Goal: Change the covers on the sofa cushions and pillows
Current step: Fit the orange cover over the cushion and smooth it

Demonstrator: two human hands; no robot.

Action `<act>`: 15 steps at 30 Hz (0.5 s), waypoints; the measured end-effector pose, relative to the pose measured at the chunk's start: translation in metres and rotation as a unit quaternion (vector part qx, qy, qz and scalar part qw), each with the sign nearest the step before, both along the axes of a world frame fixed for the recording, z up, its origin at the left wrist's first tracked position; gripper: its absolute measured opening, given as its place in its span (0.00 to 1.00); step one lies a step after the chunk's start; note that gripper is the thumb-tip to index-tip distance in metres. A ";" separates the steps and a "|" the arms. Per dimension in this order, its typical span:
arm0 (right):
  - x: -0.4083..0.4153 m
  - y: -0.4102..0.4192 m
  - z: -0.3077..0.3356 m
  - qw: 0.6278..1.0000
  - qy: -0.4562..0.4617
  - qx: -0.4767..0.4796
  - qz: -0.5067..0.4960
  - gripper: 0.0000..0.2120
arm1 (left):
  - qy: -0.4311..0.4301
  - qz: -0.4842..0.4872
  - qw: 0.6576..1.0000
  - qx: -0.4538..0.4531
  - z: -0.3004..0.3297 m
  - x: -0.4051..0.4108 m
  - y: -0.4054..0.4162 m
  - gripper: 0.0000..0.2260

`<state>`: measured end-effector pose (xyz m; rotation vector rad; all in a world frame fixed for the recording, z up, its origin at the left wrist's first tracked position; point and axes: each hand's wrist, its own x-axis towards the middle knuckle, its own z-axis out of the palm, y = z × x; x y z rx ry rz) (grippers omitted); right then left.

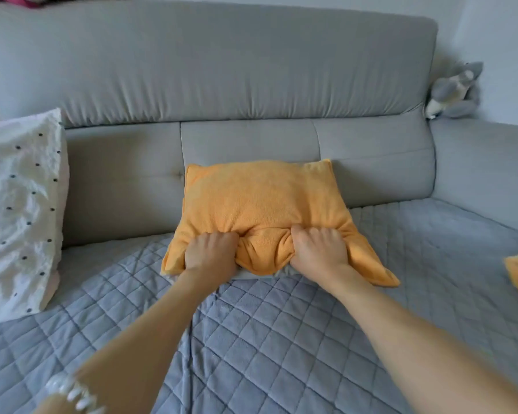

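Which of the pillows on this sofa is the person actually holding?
The orange pillow in the middle: both hands grip its near edge. The white dotted pillow leans untouched at the left.

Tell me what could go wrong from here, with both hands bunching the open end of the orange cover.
Both the left hand and right hand grip the orange cover at its near edge, where a sliver of white inner pillow shows. The insert may sit bunched, leaving the cover's corners slack. Hard tugging could also strain the seam or drag the quilted throw askew.
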<state>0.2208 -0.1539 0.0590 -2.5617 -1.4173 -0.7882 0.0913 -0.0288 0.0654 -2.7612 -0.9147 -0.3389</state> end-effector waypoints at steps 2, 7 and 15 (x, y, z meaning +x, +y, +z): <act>-0.004 -0.008 0.018 0.996 0.051 -0.067 0.025 0.07 | 0.036 -0.017 0.998 -0.040 0.016 -0.006 -0.003 0.11; -0.042 -0.061 0.022 0.992 0.074 -0.072 0.071 0.12 | 0.058 -0.088 0.993 -0.056 0.025 -0.066 -0.039 0.12; -0.111 -0.143 0.016 0.990 0.045 -0.061 0.122 0.29 | 0.002 -0.232 0.972 -0.022 0.013 -0.170 -0.092 0.29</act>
